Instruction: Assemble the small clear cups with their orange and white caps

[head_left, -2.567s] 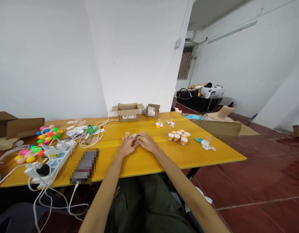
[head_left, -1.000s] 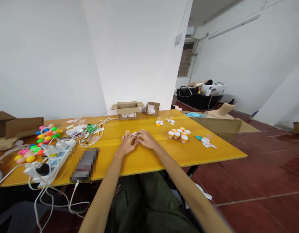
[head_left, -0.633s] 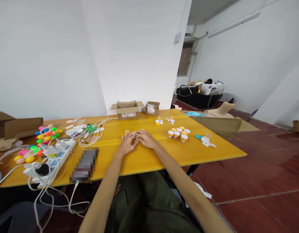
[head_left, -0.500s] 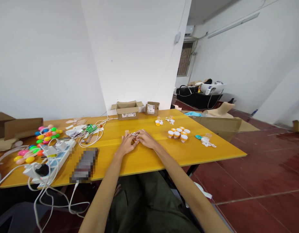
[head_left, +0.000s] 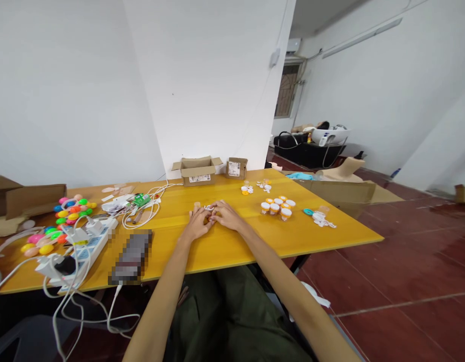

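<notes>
Both my hands meet low over the yellow-brown table (head_left: 285, 236), fingers curled toward each other. My left hand (head_left: 198, 223) is closed, palm down, and my right hand (head_left: 227, 216) is closed with its fingertips against the left ones. What they pinch is mostly hidden between the fingers. Small white plastic pieces (head_left: 208, 207) show just beyond the fingertips. A small see-through cup (head_left: 197, 205) stands behind my left hand. To the right is a cluster of small tubs with white lids and orange rims (head_left: 274, 207).
Loose white parts (head_left: 320, 216) and a teal ring (head_left: 308, 212) lie on the right. Further back are more small parts (head_left: 247, 190), an open carton (head_left: 198, 173) and a smaller box (head_left: 237, 168). Cables, a power strip (head_left: 91, 254), a phone (head_left: 131, 256) and colourful balls (head_left: 72, 211) occupy the left.
My fingers have shifted slightly where they meet, the right fingertips moving a little. Everything on the table stays in place.
</notes>
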Demonstrator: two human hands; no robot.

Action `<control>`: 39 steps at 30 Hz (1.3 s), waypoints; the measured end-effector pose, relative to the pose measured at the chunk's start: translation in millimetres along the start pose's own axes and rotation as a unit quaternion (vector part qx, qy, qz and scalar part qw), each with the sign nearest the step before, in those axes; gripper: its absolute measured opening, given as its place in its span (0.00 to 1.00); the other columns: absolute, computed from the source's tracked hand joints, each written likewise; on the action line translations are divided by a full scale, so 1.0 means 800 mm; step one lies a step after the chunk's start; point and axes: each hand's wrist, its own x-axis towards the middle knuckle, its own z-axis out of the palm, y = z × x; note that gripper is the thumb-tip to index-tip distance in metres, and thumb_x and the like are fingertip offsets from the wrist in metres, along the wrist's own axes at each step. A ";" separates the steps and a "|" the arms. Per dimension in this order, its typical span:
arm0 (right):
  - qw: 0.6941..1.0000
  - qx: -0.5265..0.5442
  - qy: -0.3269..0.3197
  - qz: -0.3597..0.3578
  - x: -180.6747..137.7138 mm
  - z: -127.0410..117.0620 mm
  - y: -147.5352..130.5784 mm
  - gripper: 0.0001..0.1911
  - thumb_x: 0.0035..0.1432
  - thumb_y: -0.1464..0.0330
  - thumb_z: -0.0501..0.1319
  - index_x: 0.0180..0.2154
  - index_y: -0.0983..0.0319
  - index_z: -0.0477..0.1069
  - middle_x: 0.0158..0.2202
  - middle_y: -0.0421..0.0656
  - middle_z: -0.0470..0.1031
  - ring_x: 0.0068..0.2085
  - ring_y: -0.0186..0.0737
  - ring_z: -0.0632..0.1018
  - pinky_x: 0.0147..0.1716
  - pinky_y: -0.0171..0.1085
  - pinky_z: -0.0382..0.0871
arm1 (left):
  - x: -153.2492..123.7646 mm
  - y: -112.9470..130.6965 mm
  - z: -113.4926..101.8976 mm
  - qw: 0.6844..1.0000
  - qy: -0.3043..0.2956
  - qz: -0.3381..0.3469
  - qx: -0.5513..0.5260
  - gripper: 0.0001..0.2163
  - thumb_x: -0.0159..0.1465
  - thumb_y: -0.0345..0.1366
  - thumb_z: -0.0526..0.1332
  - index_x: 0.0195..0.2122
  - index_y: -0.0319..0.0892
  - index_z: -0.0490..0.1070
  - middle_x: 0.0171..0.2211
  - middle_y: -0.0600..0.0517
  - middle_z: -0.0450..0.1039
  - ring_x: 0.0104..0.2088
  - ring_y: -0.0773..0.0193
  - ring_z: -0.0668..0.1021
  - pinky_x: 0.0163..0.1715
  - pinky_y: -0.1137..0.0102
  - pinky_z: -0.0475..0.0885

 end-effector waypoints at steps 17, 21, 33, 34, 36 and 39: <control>0.999 0.006 -0.009 -0.035 0.001 0.004 0.013 0.08 0.60 0.75 0.62 0.30 0.58 0.75 0.47 0.44 0.75 0.51 0.45 0.73 0.54 0.49 0.66 | 0.000 0.001 0.000 1.000 -0.003 -0.004 0.003 0.08 0.65 0.43 0.59 0.40 0.49 0.75 0.43 0.50 0.74 0.50 0.52 0.70 0.54 0.51 0.64; 1.000 0.006 -0.009 -0.027 0.000 0.003 0.011 0.07 0.58 0.75 0.64 0.30 0.58 0.75 0.47 0.45 0.75 0.51 0.45 0.73 0.53 0.50 0.67 | -0.001 0.003 -0.002 1.000 -0.006 -0.002 0.005 0.08 0.65 0.42 0.59 0.42 0.49 0.75 0.43 0.50 0.73 0.51 0.51 0.70 0.54 0.51 0.64; 1.000 0.012 -0.009 -0.012 0.002 0.002 0.007 0.08 0.58 0.76 0.64 0.29 0.59 0.74 0.46 0.45 0.76 0.51 0.44 0.74 0.53 0.48 0.67 | 0.000 0.003 -0.001 1.000 -0.006 -0.001 -0.002 0.07 0.65 0.41 0.60 0.41 0.49 0.75 0.42 0.50 0.73 0.50 0.52 0.69 0.54 0.51 0.64; 1.000 0.013 -0.009 -0.016 0.002 0.003 0.008 0.08 0.58 0.77 0.64 0.29 0.60 0.74 0.46 0.45 0.76 0.50 0.44 0.74 0.52 0.48 0.67 | 0.000 0.003 -0.001 1.000 -0.003 0.000 -0.002 0.07 0.65 0.41 0.60 0.41 0.49 0.75 0.42 0.50 0.73 0.50 0.52 0.69 0.54 0.52 0.64; 1.000 0.014 -0.009 -0.023 0.002 0.003 0.009 0.08 0.58 0.77 0.63 0.29 0.60 0.75 0.46 0.45 0.76 0.50 0.44 0.73 0.52 0.47 0.67 | 0.000 0.002 -0.001 1.000 0.000 0.002 -0.002 0.08 0.65 0.42 0.60 0.41 0.49 0.75 0.42 0.50 0.73 0.50 0.52 0.70 0.54 0.53 0.64; 0.999 0.014 -0.009 -0.030 0.001 0.004 0.011 0.08 0.59 0.76 0.63 0.30 0.59 0.76 0.46 0.45 0.76 0.50 0.43 0.73 0.53 0.47 0.66 | 0.000 0.000 0.000 1.000 0.002 0.007 -0.005 0.08 0.65 0.42 0.60 0.41 0.48 0.75 0.42 0.49 0.73 0.50 0.52 0.70 0.54 0.53 0.65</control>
